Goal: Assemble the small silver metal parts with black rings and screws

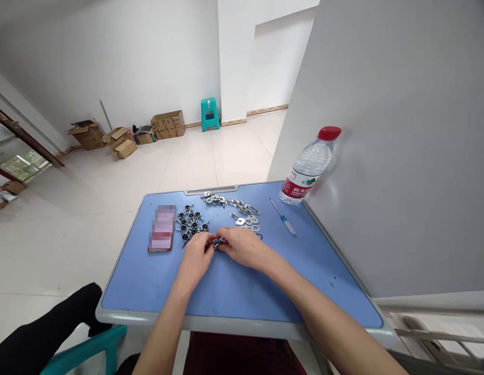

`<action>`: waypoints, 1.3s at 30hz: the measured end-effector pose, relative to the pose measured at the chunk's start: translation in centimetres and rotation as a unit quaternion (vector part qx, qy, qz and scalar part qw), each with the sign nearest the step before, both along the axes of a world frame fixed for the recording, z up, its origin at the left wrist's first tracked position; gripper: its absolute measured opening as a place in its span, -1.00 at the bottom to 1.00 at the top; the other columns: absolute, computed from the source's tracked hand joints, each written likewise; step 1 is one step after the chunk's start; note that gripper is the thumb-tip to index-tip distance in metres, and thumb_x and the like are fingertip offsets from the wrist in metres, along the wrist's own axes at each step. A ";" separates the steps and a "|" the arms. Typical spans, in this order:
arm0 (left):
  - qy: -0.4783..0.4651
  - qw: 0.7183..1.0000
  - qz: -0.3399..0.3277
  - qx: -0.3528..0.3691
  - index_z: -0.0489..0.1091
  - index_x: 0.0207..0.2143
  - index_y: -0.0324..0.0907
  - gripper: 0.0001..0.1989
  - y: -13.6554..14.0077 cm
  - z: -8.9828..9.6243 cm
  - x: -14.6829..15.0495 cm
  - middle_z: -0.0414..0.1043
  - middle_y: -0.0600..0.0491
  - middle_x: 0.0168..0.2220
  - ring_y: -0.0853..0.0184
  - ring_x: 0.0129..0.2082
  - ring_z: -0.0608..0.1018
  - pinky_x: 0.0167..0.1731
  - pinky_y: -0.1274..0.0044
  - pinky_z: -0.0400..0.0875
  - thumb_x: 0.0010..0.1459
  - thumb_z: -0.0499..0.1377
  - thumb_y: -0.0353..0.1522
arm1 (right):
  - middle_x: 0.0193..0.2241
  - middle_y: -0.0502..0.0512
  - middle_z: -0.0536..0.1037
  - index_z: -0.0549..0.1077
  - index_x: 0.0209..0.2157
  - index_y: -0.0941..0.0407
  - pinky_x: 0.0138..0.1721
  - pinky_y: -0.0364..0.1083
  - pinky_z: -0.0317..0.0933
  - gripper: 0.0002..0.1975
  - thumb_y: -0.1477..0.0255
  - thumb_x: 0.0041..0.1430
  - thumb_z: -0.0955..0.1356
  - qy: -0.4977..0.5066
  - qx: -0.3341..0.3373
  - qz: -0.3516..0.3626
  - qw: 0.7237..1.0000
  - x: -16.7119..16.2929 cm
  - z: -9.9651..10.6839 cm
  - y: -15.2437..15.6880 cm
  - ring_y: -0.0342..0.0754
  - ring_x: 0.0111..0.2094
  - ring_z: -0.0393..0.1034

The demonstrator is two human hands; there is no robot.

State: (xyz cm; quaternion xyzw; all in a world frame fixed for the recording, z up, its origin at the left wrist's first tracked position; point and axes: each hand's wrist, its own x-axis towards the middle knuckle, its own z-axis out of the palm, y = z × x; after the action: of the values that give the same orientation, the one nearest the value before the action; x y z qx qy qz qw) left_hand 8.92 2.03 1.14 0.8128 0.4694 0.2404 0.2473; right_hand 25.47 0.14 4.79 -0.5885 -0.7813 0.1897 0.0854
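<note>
My left hand (198, 253) and my right hand (242, 245) meet over the middle of the blue table (234, 291). Both pinch one small metal part (217, 242) between their fingertips. Just beyond my left hand lies a cluster of black-and-silver metal parts (190, 222). Beyond my right hand lie several flat silver plates (249, 221), and further back a row of assembled silver pieces (220, 199).
A phone (162, 235) lies on the table's left side. A small screwdriver (283, 216) lies at the right, with a red-capped water bottle (310, 165) behind it against the grey wall. Cardboard boxes (167, 124) and a teal stool (209, 113) stand across the floor.
</note>
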 end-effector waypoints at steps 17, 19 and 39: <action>-0.010 1.000 -0.023 0.016 0.51 -0.25 -0.10 -0.73 0.0 0.4 -0.3 0.47 0.02 -0.25 0.27 -0.17 0.49 -0.14 0.43 0.40 0.17 0.05 -0.53 | -0.38 0.17 0.59 0.49 -0.26 0.14 -0.41 -0.11 0.01 -0.78 0.44 0.26 0.22 -0.029 0.007 -0.023 0.999 -0.9 0.2 -0.8 0.00 -0.36 0.45; -0.023 1.000 -0.016 0.004 0.52 -0.27 -0.11 -0.74 0.1 0.5 -0.4 0.47 0.03 -0.25 0.27 -0.17 0.49 -0.14 0.43 0.40 0.19 0.05 -0.52 | -0.42 0.14 0.57 0.50 -0.29 0.14 -0.42 -0.12 0.00 -0.76 0.48 0.26 0.20 -0.017 0.002 -0.029 0.999 -0.9 0.3 -0.8 -0.02 -0.40 0.42; -0.145 0.987 0.028 0.058 0.42 -0.29 -0.15 -0.92 -0.3 1.1 -0.1 0.47 0.05 -0.35 0.34 -0.32 0.48 -0.28 0.51 0.39 0.19 0.12 -0.38 | -0.61 -0.07 0.37 0.42 -0.50 0.13 -0.43 -0.19 0.03 -0.82 0.49 0.14 0.25 0.275 -0.011 -0.108 0.955 0.5 1.0 0.0 -0.16 -0.51 0.21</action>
State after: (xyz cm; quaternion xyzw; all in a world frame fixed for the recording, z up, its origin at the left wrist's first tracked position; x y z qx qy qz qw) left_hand 8.80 1.69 2.23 0.7688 0.4362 0.3896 0.2586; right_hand 26.00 0.10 5.83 -0.5955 -0.6569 0.3428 0.3103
